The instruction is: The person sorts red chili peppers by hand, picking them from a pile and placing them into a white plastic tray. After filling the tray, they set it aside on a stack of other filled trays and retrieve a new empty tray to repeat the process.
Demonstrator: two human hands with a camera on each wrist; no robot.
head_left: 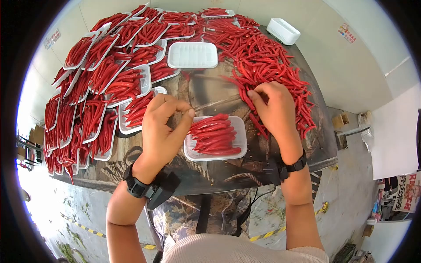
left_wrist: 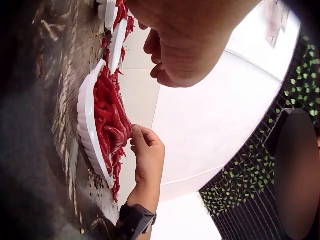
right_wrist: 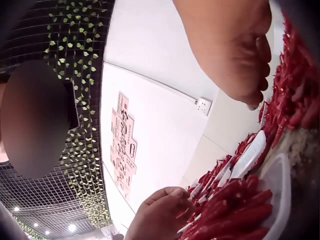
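Note:
A white tray (head_left: 239,151) near the table's front edge holds a row of red chili peppers (head_left: 215,136). My left hand (head_left: 163,131) is over the tray's left side, thumb and forefinger tips close together and fingers loosely bent; no pepper shows in it. In the left wrist view this hand (left_wrist: 185,50) is above the filled tray (left_wrist: 89,115). My right hand (head_left: 278,111) is at the left edge of the loose pepper pile (head_left: 263,57), fingers bent and thumb beside a few peppers. Whether it pinches one is unclear; its fingertips (right_wrist: 257,100) are partly hidden in the right wrist view.
Many filled trays (head_left: 105,79) overlap in rows across the table's left side. An unfilled white tray (head_left: 192,55) lies behind the front tray. At the back right stands a stack of white trays (head_left: 283,31). Rope (head_left: 116,168) lies along the front of the wooden table.

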